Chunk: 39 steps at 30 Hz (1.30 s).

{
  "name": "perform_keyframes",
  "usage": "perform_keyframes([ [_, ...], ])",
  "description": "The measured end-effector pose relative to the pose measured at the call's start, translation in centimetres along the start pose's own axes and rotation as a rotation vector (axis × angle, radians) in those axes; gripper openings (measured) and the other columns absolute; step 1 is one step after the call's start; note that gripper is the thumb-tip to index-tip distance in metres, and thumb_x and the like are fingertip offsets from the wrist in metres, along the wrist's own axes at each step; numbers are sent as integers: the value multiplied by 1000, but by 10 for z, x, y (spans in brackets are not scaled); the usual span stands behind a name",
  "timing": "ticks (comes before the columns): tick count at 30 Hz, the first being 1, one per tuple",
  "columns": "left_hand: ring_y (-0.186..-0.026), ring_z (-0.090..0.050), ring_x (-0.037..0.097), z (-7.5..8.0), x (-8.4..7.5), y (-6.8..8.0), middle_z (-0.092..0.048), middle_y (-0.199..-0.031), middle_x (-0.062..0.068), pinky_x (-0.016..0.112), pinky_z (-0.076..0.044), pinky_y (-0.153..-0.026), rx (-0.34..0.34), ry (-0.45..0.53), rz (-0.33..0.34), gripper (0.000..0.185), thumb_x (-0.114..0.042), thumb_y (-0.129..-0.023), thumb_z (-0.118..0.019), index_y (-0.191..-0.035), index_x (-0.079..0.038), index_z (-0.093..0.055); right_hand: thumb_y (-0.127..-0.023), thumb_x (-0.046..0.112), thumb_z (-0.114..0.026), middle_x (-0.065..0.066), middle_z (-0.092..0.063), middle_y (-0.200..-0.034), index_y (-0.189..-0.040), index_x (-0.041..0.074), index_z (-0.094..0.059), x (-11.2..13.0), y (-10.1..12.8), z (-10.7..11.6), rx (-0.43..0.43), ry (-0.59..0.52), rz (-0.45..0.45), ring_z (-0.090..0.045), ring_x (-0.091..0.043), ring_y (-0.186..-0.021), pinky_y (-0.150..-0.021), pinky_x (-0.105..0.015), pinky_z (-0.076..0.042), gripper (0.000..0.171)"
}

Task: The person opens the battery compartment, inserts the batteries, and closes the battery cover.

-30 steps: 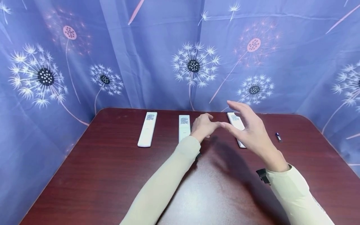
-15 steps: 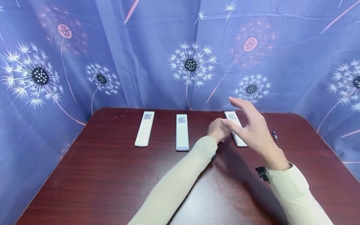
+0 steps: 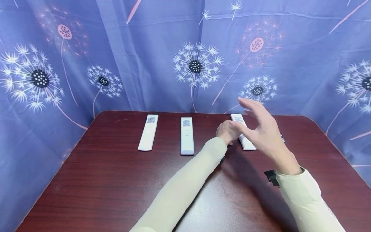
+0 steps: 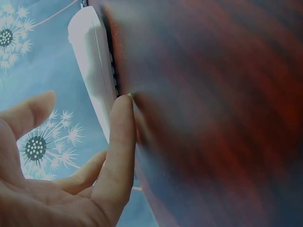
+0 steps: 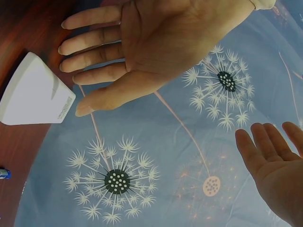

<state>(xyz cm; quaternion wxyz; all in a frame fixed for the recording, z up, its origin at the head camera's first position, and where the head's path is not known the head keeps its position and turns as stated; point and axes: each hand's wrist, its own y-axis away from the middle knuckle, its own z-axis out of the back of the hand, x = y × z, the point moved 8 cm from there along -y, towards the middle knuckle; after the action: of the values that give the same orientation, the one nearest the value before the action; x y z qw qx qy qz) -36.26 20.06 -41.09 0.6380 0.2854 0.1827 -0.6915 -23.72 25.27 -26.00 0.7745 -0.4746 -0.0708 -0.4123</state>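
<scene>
Reaching left hand [image 3: 227,131] now beside right remote [image 3: 243,137]

Left hand [image 4: 71,184] open, fingertip at white remote [image 4: 92,71] edge, table [image 4: 213,118].

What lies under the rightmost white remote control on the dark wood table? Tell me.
The rightmost white remote control lies flat on the dark wood table. Only tabletop shows around it; the left hand and right hand cover part, and its underside is hidden.
</scene>
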Motion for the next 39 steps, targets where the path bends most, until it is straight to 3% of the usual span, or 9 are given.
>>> perform_keyframes([
  [4,-65,-63,18,-20,6,-21,-77,-96,-1,28,-55,-60,-4,-1,4,23,-42,-92,-69,-87,-22,-79,-82,-11,-87,-9,-58,-151,-151,5,-58,1,2,2,1,8,-7,-53,-12,-136,-111,-25,-45,77],
  [10,-48,-63,17,-21,5,-19,-76,-93,1,30,-53,-51,39,12,42,28,-44,-95,-70,-84,-19,-77,-82,-9,-87,-7,-57,-151,-152,8,-59,1,4,6,3,13,-34,-54,-13,-134,-111,-23,-44,77],
  [12,-43,-62,16,-28,7,-26,-76,-94,1,30,-52,-49,36,12,45,30,-45,-94,-69,-82,-19,-76,-82,-9,-87,-6,-57,-151,-152,9,-59,1,5,8,2,18,-41,-55,-14,-134,-111,-23,-44,78],
  [20,-40,-62,18,-56,16,-51,-75,-96,2,32,-53,-45,65,60,69,36,-53,-92,-72,-80,-19,-73,-82,-8,-88,-3,-57,-151,-153,12,-59,0,7,13,-1,36,-52,-54,-12,-135,-111,-24,-44,79],
  [24,-35,-60,18,-66,20,-62,-72,-91,3,32,-52,-41,73,81,87,42,-59,-86,-78,-79,-19,-70,-81,-8,-89,-1,-58,-151,-153,16,-59,-2,11,17,-5,64,-64,-53,-8,-136,-111,-22,-43,82],
  [28,-34,-58,18,-58,18,-53,-70,-89,3,32,-51,-39,43,110,92,45,-59,-79,-84,-84,-17,-69,-79,-9,-90,-2,-58,-150,-153,17,-59,-4,15,22,-10,78,-60,-55,-8,-134,-111,-23,-44,85],
  [32,-39,-62,18,-30,7,-21,-73,-101,4,30,-52,-42,51,117,93,44,-55,-82,-86,-95,-15,-73,-75,-12,-91,-2,-59,-149,-153,15,-59,-5,18,27,-16,85,-49,-55,-5,-134,-110,-23,-44,88],
  [38,-39,-61,17,-38,7,-27,-72,-99,0,30,-51,-40,57,99,88,47,-59,-79,-87,-95,-18,-72,-74,-15,-91,-3,-60,-148,-152,11,-60,-8,23,35,-17,101,-58,-55,-4,-133,-109,-22,-44,88],
  [39,-41,-62,18,-34,5,-22,-72,-99,1,30,-51,-40,66,100,90,48,-58,-80,-87,-98,-17,-72,-73,-15,-91,-3,-60,-148,-152,11,-60,-8,24,36,-16,102,-57,-55,-4,-133,-109,-22,-45,88],
])
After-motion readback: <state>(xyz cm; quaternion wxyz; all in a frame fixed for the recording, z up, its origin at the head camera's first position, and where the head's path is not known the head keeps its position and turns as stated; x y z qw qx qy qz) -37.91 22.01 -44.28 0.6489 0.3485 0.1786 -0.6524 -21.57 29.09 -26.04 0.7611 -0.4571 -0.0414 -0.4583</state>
